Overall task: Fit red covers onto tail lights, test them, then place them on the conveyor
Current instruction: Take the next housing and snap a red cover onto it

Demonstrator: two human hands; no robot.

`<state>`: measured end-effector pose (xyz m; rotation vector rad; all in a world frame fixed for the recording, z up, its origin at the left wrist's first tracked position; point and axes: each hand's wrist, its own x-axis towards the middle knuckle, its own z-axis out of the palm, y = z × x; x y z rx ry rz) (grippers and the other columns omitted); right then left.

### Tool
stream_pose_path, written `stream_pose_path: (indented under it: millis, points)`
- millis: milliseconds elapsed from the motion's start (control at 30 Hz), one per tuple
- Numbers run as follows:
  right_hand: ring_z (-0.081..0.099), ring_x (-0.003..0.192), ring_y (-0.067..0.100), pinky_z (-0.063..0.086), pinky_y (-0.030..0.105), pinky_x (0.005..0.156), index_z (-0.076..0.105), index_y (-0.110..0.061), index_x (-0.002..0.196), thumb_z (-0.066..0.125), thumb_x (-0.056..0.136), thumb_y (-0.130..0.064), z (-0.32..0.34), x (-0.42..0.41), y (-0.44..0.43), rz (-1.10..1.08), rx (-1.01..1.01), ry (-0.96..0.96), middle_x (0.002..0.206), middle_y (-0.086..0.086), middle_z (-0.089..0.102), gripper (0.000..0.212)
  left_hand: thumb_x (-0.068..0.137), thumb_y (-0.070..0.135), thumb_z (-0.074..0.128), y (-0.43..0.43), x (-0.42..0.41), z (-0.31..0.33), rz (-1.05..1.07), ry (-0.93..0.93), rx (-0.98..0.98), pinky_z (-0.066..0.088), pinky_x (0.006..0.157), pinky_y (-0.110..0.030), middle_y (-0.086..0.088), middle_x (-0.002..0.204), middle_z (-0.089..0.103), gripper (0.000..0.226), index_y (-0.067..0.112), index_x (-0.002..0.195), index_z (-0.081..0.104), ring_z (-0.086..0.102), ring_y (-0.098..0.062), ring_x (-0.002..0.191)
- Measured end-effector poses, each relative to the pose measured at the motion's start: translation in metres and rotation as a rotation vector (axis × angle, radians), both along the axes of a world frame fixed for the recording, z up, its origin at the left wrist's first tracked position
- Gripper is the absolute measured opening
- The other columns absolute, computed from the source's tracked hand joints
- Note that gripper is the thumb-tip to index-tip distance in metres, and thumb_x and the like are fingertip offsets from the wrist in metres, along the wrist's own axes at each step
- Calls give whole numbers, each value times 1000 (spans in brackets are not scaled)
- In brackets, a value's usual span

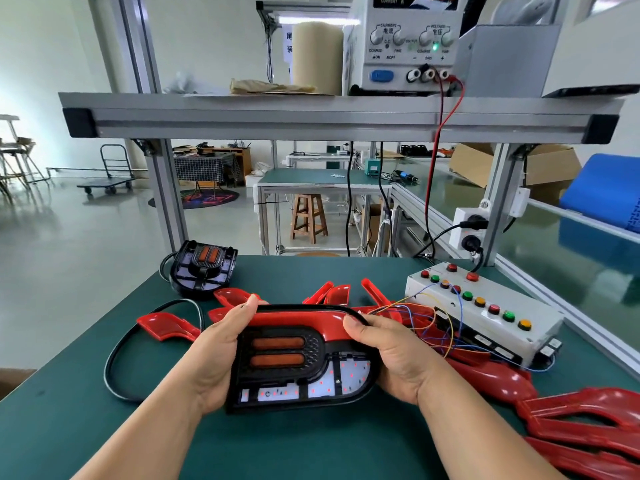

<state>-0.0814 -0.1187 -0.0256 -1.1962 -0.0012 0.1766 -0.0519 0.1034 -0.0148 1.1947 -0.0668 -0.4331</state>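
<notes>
Holding one tail light (298, 362) in both hands just above the bench (311, 445), I log the station as follows.

1. Left hand (221, 344): wrapped round the light's left end, thumb laid over the top edge, fingers hidden behind.
2. Right hand (384, 355): wrapped round the right end, thumb pressing on the red cover (301, 318).
3. That red cover: a curved strip along the light's top edge, between my two thumbs. I cannot tell whether it is fully seated.
4. The held light: black housing, two orange bars at upper left, and a white lower panel speckled with small red points.
5. Second tail light (204, 268): beyond my left hand, resting tilted on the bench.
6. Black cable (117, 358): looped on the bench, left of my left hand.
7. Loose red cover (169, 325): just left of my left hand. More lie beyond both hands.
8. Heap of red covers (588, 420): right of my right forearm.
9. Test box (485, 310): white, with a row of red, green and yellow buttons, beyond and right of my right hand. Thin coloured wires (415, 306) run from it toward the held light.
10. Conveyor (571, 258): a green belt, well right of the box.
11. Power supply (401, 43): on the shelf above both hands, with a red lead hanging down.
</notes>
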Motion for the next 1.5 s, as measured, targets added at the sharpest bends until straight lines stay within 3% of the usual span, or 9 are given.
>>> stream_pose_path:
  millis: [300, 500, 667, 800, 900, 967, 1067, 1300, 1500]
  points:
    - [71, 83, 30, 59, 38, 74, 64, 3, 109, 71, 74, -17, 0, 2, 1, -34, -26, 20, 98, 22, 72, 41, 101, 31, 46, -5, 2, -2, 68, -48, 65, 58, 59, -50, -31, 97, 70, 29, 8, 116, 54, 71, -46, 79]
    - [67, 103, 36, 50, 48, 98, 65, 1, 113, 73, 77, -31, 0, 0, -1, -2, -152, 11, 109, 23, 70, 48, 98, 32, 50, -1, 7, -6, 44, -12, 47, 58, 62, -50, -31, 102, 69, 37, 4, 121, 57, 70, -48, 86]
    - [63, 93, 2, 43, 24, 90, 72, -8, 96, 61, 77, -66, 10, -7, 2, -121, -752, -130, 98, -7, 73, 62, 84, 52, 56, 4, 12, -9, 5, 21, 54, 57, 75, -58, -31, 109, 68, 65, 1, 124, 57, 67, -48, 97]
    - [47, 56, 4, 38, 26, 61, 67, -6, 71, 58, 92, -44, 18, -6, -11, -310, -1159, -190, 60, -6, 57, 45, 79, 58, 56, 3, 13, -8, 40, -2, 113, 59, 68, -51, -28, 104, 70, 70, 2, 122, 59, 70, -45, 91]
    - [37, 57, 19, 27, 31, 50, 41, -12, 53, 52, 87, -13, 30, -4, -23, -345, -1622, -146, 57, 4, 39, 36, 83, 60, 55, 7, 14, -7, 57, -25, 173, 55, 84, -57, -25, 107, 70, 66, 7, 124, 58, 70, -43, 96]
    - [45, 62, 21, 30, 24, 47, 49, -15, 57, 50, 84, -7, 31, -5, -27, -316, -1768, -79, 64, 4, 46, 28, 89, 55, 55, 8, 14, -6, 87, -47, 190, 51, 92, -59, -23, 110, 70, 57, 10, 125, 56, 69, -42, 99]
    - [59, 85, 23, 48, 27, 69, 71, -12, 90, 54, 85, -9, 24, -2, -30, -309, -1795, -30, 92, 6, 63, 18, 94, 49, 53, 8, 10, -2, 81, -40, 181, 51, 92, -60, -24, 110, 70, 49, 11, 126, 55, 69, -42, 99]
    - [46, 116, 22, 42, 28, 93, 65, -26, 116, 63, 84, -23, 1, 4, -38, -356, -1788, -89, 120, 2, 52, 32, 95, 46, 52, 4, 6, 1, 113, -68, 209, 54, 88, -57, -21, 106, 72, 45, 13, 126, 52, 71, -38, 94]
    - [54, 100, 17, 40, 27, 82, 70, -23, 98, 62, 91, -31, 4, 6, -37, -526, -1650, -352, 105, -4, 62, 14, 95, 48, 53, 4, 6, 1, 123, -85, 281, 56, 88, -54, -15, 104, 74, 41, 19, 125, 54, 72, -33, 93]
